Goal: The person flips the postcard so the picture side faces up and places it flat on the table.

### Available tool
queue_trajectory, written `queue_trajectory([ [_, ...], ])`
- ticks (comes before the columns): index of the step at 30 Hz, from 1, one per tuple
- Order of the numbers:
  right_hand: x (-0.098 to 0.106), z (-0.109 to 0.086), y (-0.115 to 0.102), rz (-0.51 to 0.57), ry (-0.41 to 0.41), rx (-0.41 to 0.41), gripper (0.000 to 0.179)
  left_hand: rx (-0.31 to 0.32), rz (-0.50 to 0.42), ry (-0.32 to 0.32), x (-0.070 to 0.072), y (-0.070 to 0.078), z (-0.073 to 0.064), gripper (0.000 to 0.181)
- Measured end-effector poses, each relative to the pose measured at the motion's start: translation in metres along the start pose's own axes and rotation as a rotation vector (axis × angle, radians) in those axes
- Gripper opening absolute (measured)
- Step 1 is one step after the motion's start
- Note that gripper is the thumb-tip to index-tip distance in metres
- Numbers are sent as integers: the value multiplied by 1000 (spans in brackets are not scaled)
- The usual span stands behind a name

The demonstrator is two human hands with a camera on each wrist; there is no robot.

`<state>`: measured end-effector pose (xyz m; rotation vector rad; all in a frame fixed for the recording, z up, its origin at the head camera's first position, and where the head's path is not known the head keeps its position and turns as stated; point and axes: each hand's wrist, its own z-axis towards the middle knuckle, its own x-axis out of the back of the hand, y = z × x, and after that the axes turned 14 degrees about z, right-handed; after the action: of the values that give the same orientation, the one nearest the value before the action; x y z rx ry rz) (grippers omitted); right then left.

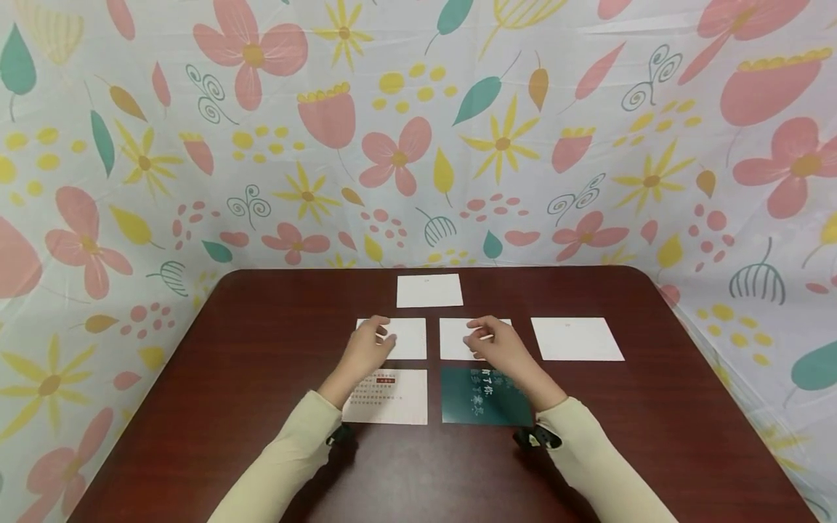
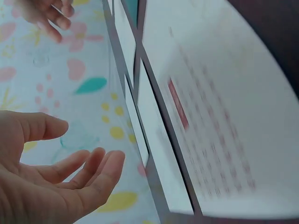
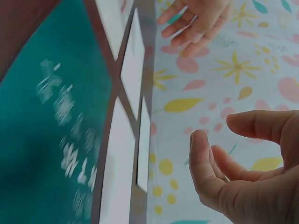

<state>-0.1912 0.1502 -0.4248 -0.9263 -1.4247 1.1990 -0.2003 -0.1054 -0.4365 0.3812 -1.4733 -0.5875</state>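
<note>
Flower-patterned cloth (image 1: pixel 399 211) rises behind a dark reddish-brown desk (image 1: pixel 275 327), its pink, yellow and teal motifs reaching down to the far edge and both sides. Six cards lie flat and apart. Farthest off is a white card at the back (image 1: pixel 429 291); nearer, in one row, come the left white card (image 1: pixel 410 340), the middle white card (image 1: pixel 452 340) and the right white card (image 1: pixel 577 340). Closest to the person are a pale printed card (image 1: pixel 407 407) with a red bar among its lines and a green card (image 1: pixel 467 407) with white lettering.

Both hands are released, fingers loosely bent around nothing. The left hand (image 1: pixel 370 346) hangs over the left white card and hides part of it; the right hand (image 1: pixel 500 350) does the same over the middle white card. The right forearm covers the green card's far right corner, while the left one cuts across the printed card's left side. Dark wrist devices (image 1: pixel 541 437) sit under the cream sleeves (image 1: pixel 281 465).
</note>
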Motion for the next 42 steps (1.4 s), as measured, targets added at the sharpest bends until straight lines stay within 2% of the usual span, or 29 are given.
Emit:
queue_trajectory([
  [6, -17, 15, -6, 56, 3, 9, 34, 65, -16, 97, 11, -20, 4, 37],
  [11, -30, 28, -9, 77, 19, -10, 35, 139, -73, 113, 13, -33, 7, 41],
  [17, -46, 38, -7, 115, -11, -51, 40, 233, -133, 84, 9, -44, 11, 47],
  [25, -68, 42, 2, 142, -32, -152, 49, 310, -170, 1, 5, -51, 12, 56],
  [29, -78, 44, 7, 151, -37, -210, 53, 318, -179, -13, 1, -51, 10, 58],
  [42, -94, 49, 11, 119, 17, -241, 52, 305, -196, -3, -4, -45, 9, 58],
])
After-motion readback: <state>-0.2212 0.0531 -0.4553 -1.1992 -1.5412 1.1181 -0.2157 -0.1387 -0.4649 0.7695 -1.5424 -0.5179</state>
